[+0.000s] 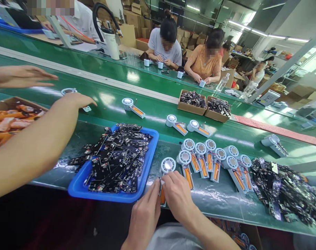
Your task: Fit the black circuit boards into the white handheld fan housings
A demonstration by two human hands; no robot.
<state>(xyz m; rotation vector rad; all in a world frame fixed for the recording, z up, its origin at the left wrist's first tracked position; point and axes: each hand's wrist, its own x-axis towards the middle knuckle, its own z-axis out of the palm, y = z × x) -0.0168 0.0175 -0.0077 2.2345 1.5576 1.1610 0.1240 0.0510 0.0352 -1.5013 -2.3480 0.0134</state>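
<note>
Both my hands are at a light-blue handheld fan near the table's front edge. Its round head points away from me, and an orange battery shows in its open handle. My left hand pinches the handle from the left, fingers closed. From the right, my right hand closes over the upper handle, and its fingertips meet the left ones there. Whatever small part lies between the fingertips is hidden. Right of my hands lie several similar open fans with orange batteries. Left of them, a blue tray holds a pile of black circuit boards.
A co-worker's arm and hand reach in from the left, near a box of orange batteries. More boards are heaped at right. Fans and two board-filled boxes stand on the green belt. Several people sit opposite.
</note>
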